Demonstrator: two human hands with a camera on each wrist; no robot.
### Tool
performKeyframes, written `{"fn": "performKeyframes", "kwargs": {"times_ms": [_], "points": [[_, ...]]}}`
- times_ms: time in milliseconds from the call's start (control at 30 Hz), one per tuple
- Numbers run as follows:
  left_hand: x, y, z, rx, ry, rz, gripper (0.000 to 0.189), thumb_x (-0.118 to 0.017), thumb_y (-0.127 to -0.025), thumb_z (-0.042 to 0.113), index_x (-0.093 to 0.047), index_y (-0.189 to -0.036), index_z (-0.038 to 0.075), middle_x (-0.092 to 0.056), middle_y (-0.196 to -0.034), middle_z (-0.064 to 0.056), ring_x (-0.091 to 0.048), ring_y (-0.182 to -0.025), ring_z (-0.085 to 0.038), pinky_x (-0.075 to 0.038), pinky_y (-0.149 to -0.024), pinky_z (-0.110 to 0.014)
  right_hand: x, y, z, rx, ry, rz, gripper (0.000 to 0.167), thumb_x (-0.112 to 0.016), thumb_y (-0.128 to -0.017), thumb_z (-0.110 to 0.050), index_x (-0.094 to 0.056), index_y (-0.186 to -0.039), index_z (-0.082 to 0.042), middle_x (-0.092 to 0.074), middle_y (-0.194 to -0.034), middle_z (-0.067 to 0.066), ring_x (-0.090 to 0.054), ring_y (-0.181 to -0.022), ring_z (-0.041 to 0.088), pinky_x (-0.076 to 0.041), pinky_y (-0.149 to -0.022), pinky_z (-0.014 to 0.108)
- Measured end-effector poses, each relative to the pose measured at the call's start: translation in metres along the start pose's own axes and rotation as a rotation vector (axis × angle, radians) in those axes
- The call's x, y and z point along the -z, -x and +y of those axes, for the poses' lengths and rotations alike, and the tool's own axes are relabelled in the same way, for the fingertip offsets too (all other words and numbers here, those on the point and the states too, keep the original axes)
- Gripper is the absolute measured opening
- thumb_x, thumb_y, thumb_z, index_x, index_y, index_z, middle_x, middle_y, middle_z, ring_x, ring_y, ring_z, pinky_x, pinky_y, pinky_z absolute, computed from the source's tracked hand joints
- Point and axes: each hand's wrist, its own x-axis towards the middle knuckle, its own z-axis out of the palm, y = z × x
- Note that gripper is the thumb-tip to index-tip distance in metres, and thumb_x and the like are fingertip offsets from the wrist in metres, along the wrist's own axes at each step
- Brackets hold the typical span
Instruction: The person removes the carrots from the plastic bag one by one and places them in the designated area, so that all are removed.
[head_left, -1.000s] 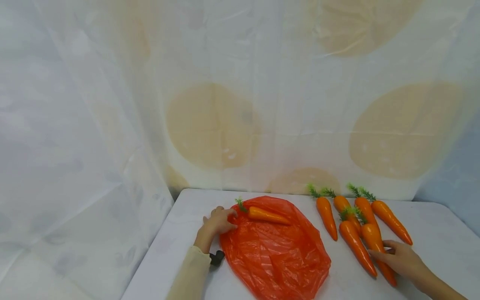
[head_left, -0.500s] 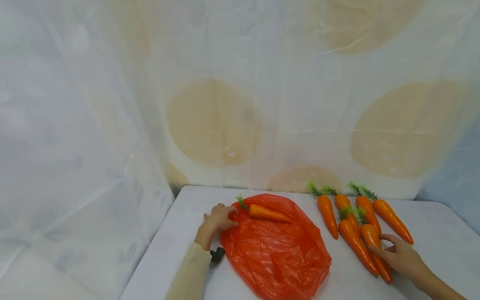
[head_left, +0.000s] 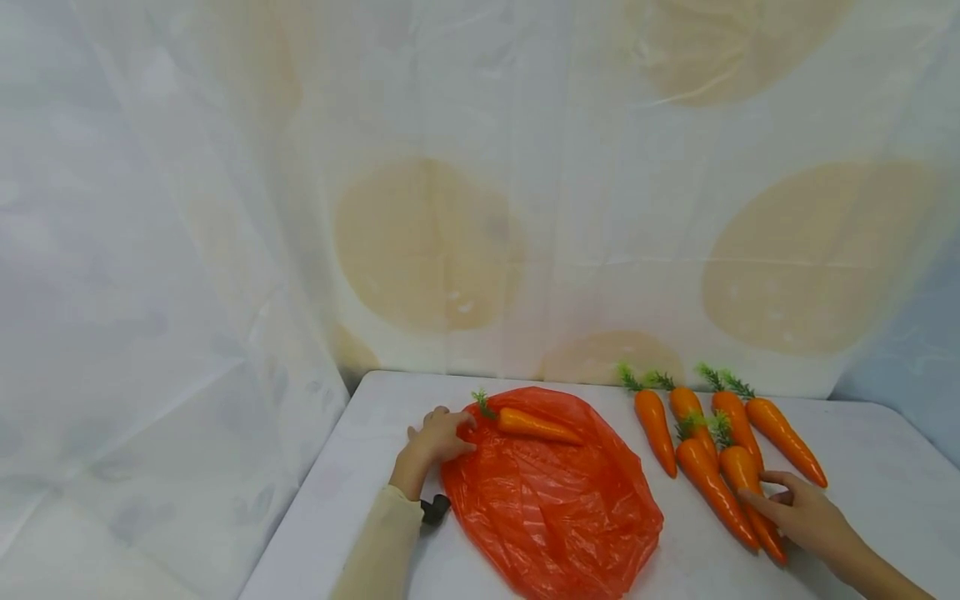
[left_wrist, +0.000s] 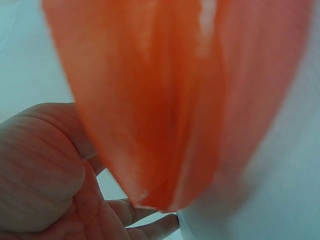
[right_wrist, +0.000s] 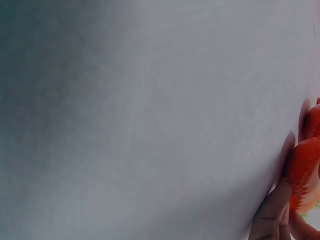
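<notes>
A red plastic bag [head_left: 551,508] is spread on the table, with one orange carrot [head_left: 536,426] with a green top lying across its upper part. At the bag's left edge, my left hand [head_left: 437,440] grips the plastic with curved fingers. The left wrist view has the bag [left_wrist: 150,110] hanging close in front, overlapping the thumb and fingers. To the right, my right hand [head_left: 806,517] holds a carrot [head_left: 742,471] between thumb and fingers, nearest me in a group of carrots. In the right wrist view, fingertips [right_wrist: 275,200] rest against that carrot [right_wrist: 304,170].
Close beside the held carrot lies another carrot [head_left: 708,483]. Several more, including a left one [head_left: 654,425] and a right one [head_left: 783,437], lie behind it. A black device [head_left: 435,511] sits at the left wrist. A patterned curtain [head_left: 600,208] hangs behind the white table [head_left: 352,433].
The right hand's fingers have shifted slightly up along the carrot, whose tip has moved a little left and away from me. The left hand and bag look unchanged.
</notes>
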Motion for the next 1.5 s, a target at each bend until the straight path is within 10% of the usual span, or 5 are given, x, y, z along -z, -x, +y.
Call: {"fn": "performKeyframes", "kwargs": {"times_ms": [333,1167,1500], "points": [[0.0,-0.002,-0.002,0.013,-0.01,0.003,0.024,-0.077,-0.085,0.03,-0.068,-0.107,0.029,-0.052,-0.129,-0.015,-0.043,-0.123,-0.039,-0.015,-0.105,-0.081,0.012,0.002,-0.007,0.042,0.009,0.035,0.102,-0.061,-0.085,-0.069,-0.036,-0.135,0.016,-0.064,-0.098,0.02,-0.058,-0.076,0.017,-0.056,-0.063,0.032],[0.001,-0.002,0.001,0.001,0.008,0.006,0.024,-0.077,-0.085,0.029,-0.068,-0.107,0.027,-0.052,-0.127,-0.015,-0.043,-0.121,-0.039,-0.015,-0.104,-0.082,0.032,-0.005,-0.087,0.449,0.038,0.148,0.067,-0.073,-0.087,-0.043,-0.054,-0.133,0.003,-0.062,-0.121,0.025,-0.063,-0.098,0.029,-0.055,-0.068,0.027],[-0.002,-0.001,0.0,-0.002,0.001,0.012,0.024,-0.077,-0.084,0.03,-0.069,-0.106,0.028,-0.053,-0.127,-0.015,-0.043,-0.122,-0.04,-0.016,-0.103,-0.082,0.022,-0.011,-0.114,0.48,-0.042,0.062,0.07,-0.076,-0.086,-0.038,-0.051,-0.134,0.007,-0.058,-0.127,0.028,-0.063,-0.101,0.03,-0.058,-0.072,0.033]]}}
